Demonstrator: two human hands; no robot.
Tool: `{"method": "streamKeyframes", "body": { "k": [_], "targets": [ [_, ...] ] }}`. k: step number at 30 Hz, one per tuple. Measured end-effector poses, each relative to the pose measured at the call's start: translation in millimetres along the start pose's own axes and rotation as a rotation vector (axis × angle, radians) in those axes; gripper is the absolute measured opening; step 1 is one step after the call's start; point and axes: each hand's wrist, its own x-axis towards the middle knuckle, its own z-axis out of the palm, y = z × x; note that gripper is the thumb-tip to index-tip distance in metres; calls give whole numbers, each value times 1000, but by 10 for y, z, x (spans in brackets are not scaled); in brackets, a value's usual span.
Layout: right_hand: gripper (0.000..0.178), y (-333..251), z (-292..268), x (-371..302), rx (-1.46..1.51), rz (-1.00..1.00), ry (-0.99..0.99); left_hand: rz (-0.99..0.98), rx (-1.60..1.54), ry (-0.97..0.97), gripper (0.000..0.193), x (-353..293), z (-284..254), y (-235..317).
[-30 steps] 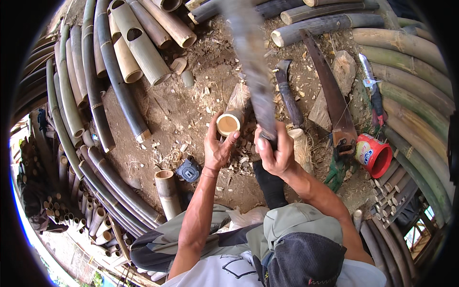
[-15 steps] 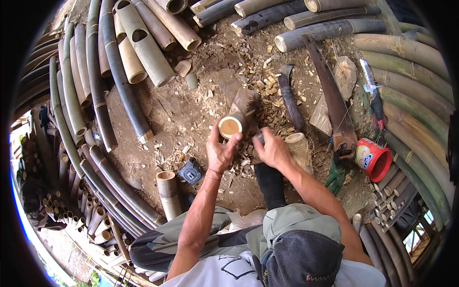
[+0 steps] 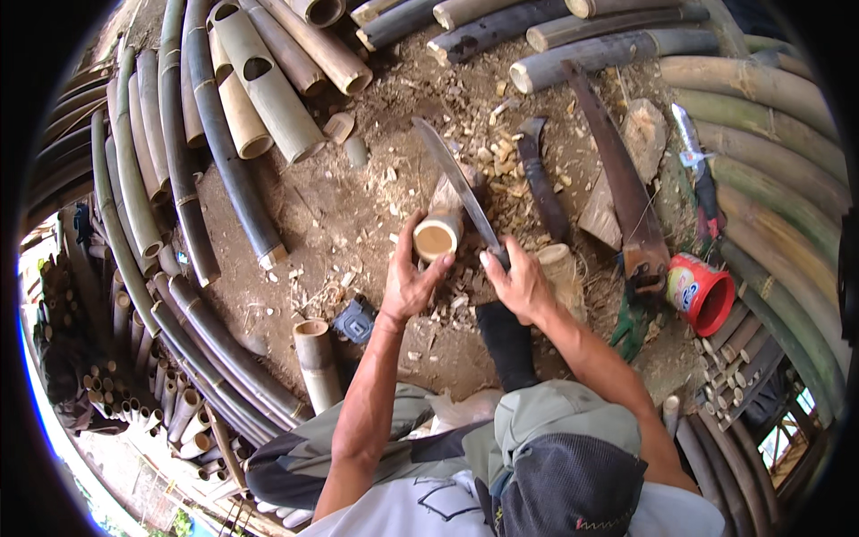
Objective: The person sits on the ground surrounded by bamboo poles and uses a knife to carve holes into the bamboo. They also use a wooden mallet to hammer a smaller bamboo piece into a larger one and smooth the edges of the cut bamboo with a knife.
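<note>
A short bamboo section, its pale cut ring turned up toward me, rests against a wooden block on the ground. My left hand is wrapped round its left side, thumb near the lower rim. My right hand grips the dark handle of a long knife. The blade slants up and to the left, passing over the block just right of the bamboo section. From this angle I cannot tell whether its edge touches the bamboo or block.
Wood chips litter the dirt. A hatchet-like tool, a handsaw and a red tub lie to the right. A tape measure and an upright bamboo piece sit lower left. Bamboo poles surround the spot.
The knife's blade has swung up into plain view above the block; before, it was hardly visible. My right hand has shifted slightly right and down. My left hand keeps hold of the bamboo section.
</note>
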Motion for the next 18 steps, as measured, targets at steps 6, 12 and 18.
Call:
{"method": "streamKeyframes", "body": {
  "k": [6, 12, 18],
  "targets": [
    [41, -101, -101, -77, -35, -39, 54, 72, 123, 143, 110, -174, 142, -35],
    [35, -491, -190, -43, 148, -291, 202, -4, 231, 200, 89, -171, 186, 21],
    [35, 12, 53, 87, -271, 64, -102, -8, 210, 202, 82, -141, 136, 61]
  ]
}}
